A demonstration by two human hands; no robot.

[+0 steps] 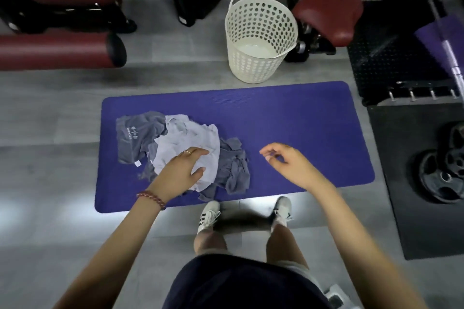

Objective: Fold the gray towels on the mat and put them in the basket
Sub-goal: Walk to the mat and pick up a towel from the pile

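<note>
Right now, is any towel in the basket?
No, the basket shows a bare bottom, and the towels lie crumpled in a heap on the mat.

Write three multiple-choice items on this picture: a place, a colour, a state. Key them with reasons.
1. Where does the basket stand?
A) on the floor beyond the mat
B) on the mat
C) on a bench

2. What colour is the mat?
A) green
B) blue-violet
C) red

3. How do the towels lie?
A) stacked folded
B) inside the basket
C) crumpled in a pile

Key: 1 A, it stands on floor past the mat's far edge; 2 B, its bare surface is blue-violet; 3 C, they lie rumpled under the left hand.
</note>
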